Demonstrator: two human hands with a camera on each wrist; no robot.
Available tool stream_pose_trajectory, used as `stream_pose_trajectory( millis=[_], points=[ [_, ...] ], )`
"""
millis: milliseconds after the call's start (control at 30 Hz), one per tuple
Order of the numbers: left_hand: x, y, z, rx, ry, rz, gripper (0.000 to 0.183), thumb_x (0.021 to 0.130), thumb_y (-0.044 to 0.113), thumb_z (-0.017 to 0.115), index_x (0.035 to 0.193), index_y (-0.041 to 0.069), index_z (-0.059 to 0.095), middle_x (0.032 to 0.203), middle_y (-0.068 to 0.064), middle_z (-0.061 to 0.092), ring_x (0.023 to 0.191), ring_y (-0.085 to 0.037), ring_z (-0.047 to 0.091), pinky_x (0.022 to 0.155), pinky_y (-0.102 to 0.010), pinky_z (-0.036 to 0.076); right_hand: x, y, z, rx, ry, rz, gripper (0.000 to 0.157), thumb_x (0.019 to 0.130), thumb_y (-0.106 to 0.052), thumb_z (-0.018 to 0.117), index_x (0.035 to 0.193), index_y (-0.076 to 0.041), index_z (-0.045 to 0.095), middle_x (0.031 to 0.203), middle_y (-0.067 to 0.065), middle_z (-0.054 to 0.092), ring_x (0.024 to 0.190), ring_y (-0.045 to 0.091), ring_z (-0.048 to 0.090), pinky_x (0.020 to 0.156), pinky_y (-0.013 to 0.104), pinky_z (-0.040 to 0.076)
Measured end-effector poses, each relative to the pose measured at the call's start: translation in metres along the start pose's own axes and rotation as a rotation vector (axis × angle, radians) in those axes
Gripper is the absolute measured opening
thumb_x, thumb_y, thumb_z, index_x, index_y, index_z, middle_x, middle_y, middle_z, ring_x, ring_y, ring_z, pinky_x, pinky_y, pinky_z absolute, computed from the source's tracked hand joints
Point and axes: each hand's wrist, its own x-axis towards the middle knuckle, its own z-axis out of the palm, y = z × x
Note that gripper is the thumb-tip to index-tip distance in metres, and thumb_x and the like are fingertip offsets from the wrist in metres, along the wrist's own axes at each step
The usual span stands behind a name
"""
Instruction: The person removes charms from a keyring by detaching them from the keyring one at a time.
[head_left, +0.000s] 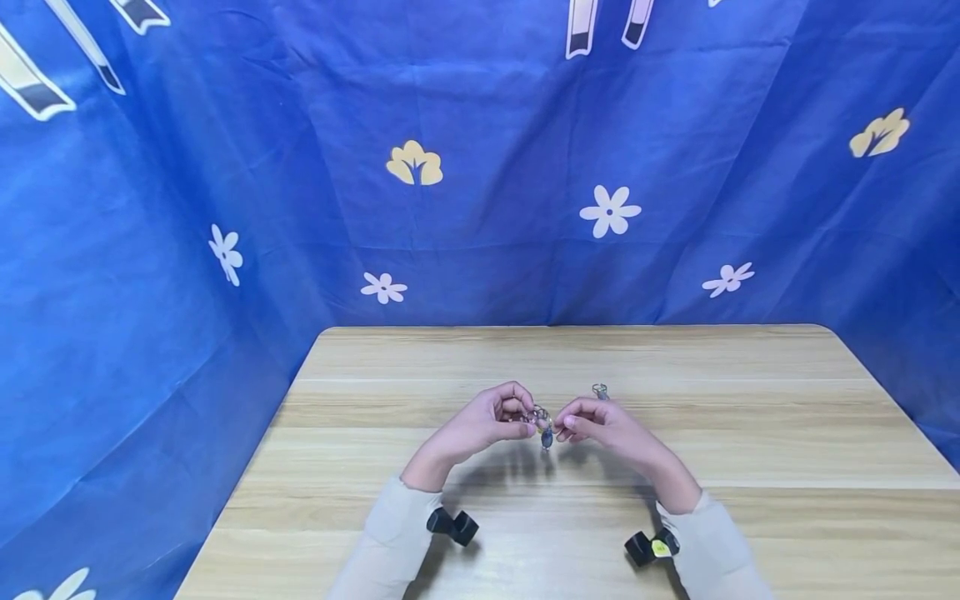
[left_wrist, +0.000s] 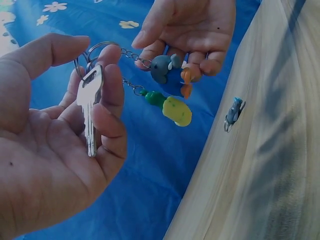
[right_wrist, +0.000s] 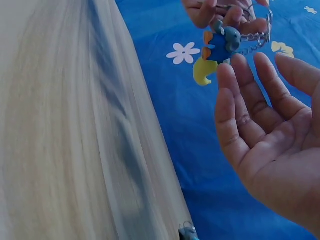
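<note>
While the left hand [head_left: 480, 427] pinches the keychain [left_wrist: 90, 100] | 2 charms [left_wrist: 161, 70] hang between the hands | right hand [head_left: 609, 427] relaxed, just beside them

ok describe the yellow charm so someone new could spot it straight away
Over the wooden table, find the left hand with the silver key. Beside that hand, on a chain, dangles the yellow charm. It has a green end, unlike the neighbouring grey-headed, blue-bodied animal charm.

Head view bright, table [head_left: 780, 433] softly shadowed; wrist views dimmer, key [left_wrist: 89, 104] glaring.
</note>
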Motion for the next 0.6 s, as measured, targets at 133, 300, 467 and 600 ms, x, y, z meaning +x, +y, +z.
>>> stream_pose_trajectory(
  millis=[133,300,467,600],
  points=[
    [0.0008,-0.0011,0.0003,0.007,-0.010,0.013,0.023,0.086,0.000,0.063,0.105,-0.001,0.049,0.096,-0.016,0.068,0.084,-0.010,0.064,0.078,-0.022,0.051,0.0003,0.0009,0.0020,-0.019,-0.009,-0.006,0.031,0.098,-0.022,0.054,0.114,0.004,0.061,0.110,0.012,0.067,0.098,0.010,0.064,0.093,0.038,0.052],
    [0.0018,-0.0008,0.0019,0.028,-0.016,0.010,0.024,0.087,-0.001,0.062,0.106,-0.001,0.049,0.106,-0.035,0.062,0.086,-0.011,0.064,0.078,-0.022,0.049,0.0006,0.0027,0.0026,-0.003,-0.007,-0.010,0.030,0.098,-0.021,0.054,0.111,0.005,0.061,0.105,-0.001,0.067,0.098,0.008,0.063,0.095,0.038,0.051],
    [0.0025,-0.0020,0.0023,0.031,-0.015,0.004,0.024,0.086,-0.002,0.062,0.106,-0.001,0.049,0.104,-0.028,0.066,0.088,-0.015,0.066,0.080,-0.023,0.050,0.0012,0.0017,0.0038,0.021,-0.004,-0.039,0.030,0.098,-0.020,0.055,0.107,0.008,0.060,0.101,-0.007,0.068,0.098,0.008,0.064,0.094,0.037,0.051],
    [0.0026,-0.0034,0.0020,0.038,-0.019,0.004,0.024,0.086,0.000,0.062,0.107,-0.001,0.049,0.105,-0.032,0.064,0.087,-0.013,0.065,0.081,-0.024,0.050,0.0016,0.0010,0.0057,0.036,-0.013,-0.050,0.029,0.098,-0.018,0.055,0.107,0.009,0.060,0.103,0.000,0.070,0.097,0.008,0.065,0.091,0.030,0.051]
  ],
)
